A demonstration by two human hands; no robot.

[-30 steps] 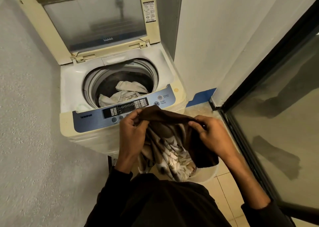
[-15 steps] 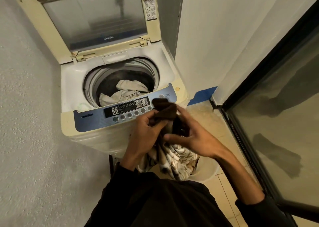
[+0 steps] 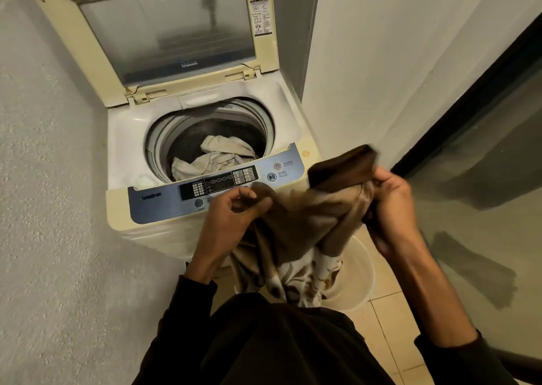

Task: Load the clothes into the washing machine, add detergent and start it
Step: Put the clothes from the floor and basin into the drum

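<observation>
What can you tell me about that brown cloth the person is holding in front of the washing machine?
The brown cloth looks soft and thin, plain tan-brown along its upper part with a darker brown edge, and cream with brown printed shapes lower down. It is stretched between both hands: the left hand pinches one end, the right hand grips the other. It hangs crumpled in front of the control panel, its lower end drooping toward a pale tub on the floor. It is not yet in the drum.

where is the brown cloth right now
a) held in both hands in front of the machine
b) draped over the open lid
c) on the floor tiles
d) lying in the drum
a: the left hand and right hand both grip the brown cloth in front of the washing machine.
</observation>
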